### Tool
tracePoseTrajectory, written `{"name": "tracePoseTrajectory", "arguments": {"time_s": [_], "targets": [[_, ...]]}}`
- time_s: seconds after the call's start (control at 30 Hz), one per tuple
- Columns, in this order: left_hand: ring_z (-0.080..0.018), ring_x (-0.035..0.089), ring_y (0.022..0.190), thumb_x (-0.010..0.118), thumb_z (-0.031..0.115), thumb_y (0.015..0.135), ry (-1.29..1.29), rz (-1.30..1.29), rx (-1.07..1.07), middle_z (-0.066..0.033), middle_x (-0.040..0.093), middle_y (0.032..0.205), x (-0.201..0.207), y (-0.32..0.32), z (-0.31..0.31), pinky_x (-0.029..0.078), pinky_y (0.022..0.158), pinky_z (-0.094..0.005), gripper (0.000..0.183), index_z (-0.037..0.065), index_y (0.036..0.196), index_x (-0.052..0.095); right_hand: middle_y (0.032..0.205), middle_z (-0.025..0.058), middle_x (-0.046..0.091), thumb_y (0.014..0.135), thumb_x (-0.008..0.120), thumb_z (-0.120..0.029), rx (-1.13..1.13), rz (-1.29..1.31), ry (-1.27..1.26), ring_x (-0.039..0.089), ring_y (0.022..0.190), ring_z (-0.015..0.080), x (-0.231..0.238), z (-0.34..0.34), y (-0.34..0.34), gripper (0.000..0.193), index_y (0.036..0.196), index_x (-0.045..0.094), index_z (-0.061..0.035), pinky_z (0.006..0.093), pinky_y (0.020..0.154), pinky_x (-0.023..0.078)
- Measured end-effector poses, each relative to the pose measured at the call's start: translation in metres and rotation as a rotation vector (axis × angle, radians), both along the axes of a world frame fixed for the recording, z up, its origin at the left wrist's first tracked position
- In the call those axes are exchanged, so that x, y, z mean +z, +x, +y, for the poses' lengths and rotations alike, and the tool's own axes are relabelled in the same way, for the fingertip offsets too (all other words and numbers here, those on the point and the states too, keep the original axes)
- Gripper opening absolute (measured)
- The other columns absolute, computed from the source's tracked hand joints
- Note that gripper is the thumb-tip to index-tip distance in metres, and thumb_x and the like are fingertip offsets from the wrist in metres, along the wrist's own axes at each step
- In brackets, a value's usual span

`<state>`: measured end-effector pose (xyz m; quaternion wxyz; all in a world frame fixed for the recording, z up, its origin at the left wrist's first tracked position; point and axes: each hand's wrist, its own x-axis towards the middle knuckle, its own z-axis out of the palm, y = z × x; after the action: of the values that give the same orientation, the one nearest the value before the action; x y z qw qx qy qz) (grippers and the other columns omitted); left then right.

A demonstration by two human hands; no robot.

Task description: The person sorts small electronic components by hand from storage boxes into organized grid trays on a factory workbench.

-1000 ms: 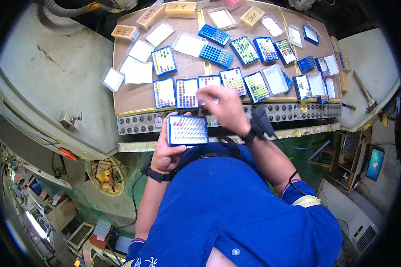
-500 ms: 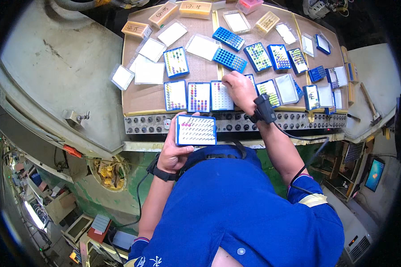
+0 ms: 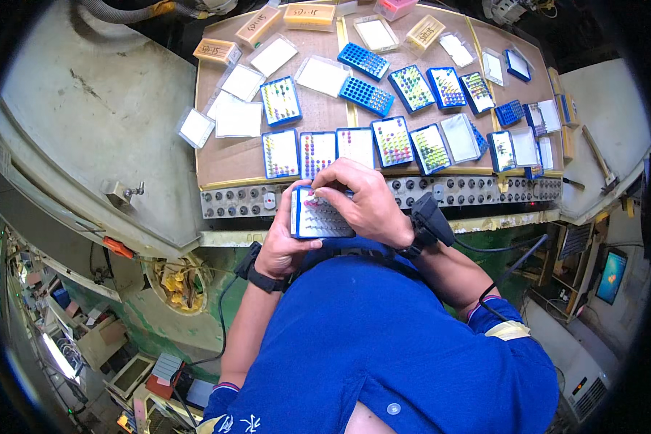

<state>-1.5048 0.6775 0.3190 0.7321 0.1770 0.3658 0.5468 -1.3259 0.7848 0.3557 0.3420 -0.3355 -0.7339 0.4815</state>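
My left hand (image 3: 280,249) grips a shallow blue case (image 3: 324,226) by its left side, thumb along the lower edge. Rows of thin grey drill bits stand in it, with a few pink rings near its upper left corner. Over that corner my right hand (image 3: 367,201) is bent, thumb and forefinger pinched together; anything between them is too small or hidden to make out. Its palm covers the case's upper right part. Just beyond, a blue case with few pink-topped bits (image 3: 356,145) lies beside one with red and purple tops (image 3: 318,154).
More blue cases with coloured bits (image 3: 392,141) spread across the brown board (image 3: 231,163), among clear lids (image 3: 240,118) and two blue hole trays (image 3: 367,96). Yellowish boxes (image 3: 309,16) stand at the back. A strip of round fittings (image 3: 231,205) runs along the front. A hammer (image 3: 599,158) lies right.
My right hand has come from the pink-topped case on the board back to the held case and pinches over its upper left corner. The held case has shifted slightly right.
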Motion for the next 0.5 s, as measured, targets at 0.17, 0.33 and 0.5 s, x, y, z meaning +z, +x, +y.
{"name": "tracePoseTrajectory", "arguments": {"time_s": [0.17, 0.33, 0.5], "targets": [[-0.024, 0.052, 0.139, 0.087, -0.012, 0.064, 0.009, 0.0, -0.001, -0.0069, 0.052, 0.148, 0.002, 0.001, -0.004, 0.044, 0.118, -0.0405, 0.115, 0.013, 0.162, 0.032, 0.094, 0.0133, 0.07, 0.092, 0.074, -0.003, -0.016, -0.006, 0.121, 0.07, 0.088, 0.0311, 0.001, -0.006, 0.0, 0.009, 0.101, 0.073, -0.0028, 0.039, 0.079, 0.056], [-0.0234, 0.052, 0.139, 0.087, -0.012, 0.064, 0.006, 0.056, -0.008, -0.0059, 0.052, 0.148, 0.005, 0.002, -0.01, 0.043, 0.118, -0.0399, 0.115, 0.014, 0.162, 0.032, 0.096, 0.0135, 0.07, 0.091, 0.074, -0.002, 0.069, -0.026, 0.167, 0.071, 0.09, 0.0318, 0.0, -0.008, -0.001, 0.011, 0.102, 0.074, -0.0026, 0.0396, 0.079, 0.057], [-0.0231, 0.052, 0.139, 0.087, -0.012, 0.064, -0.004, 0.028, 0.028, -0.0058, 0.053, 0.148, 0.006, 0.004, -0.017, 0.043, 0.118, -0.0392, 0.115, 0.014, 0.162, 0.032, 0.096, 0.0133, 0.073, 0.089, 0.077, -0.003, 0.045, -0.015, 0.108, 0.072, 0.088, 0.0296, 0.006, -0.01, -0.002, 0.014, 0.102, 0.074, -0.0019, 0.0384, 0.079, 0.057]]}}
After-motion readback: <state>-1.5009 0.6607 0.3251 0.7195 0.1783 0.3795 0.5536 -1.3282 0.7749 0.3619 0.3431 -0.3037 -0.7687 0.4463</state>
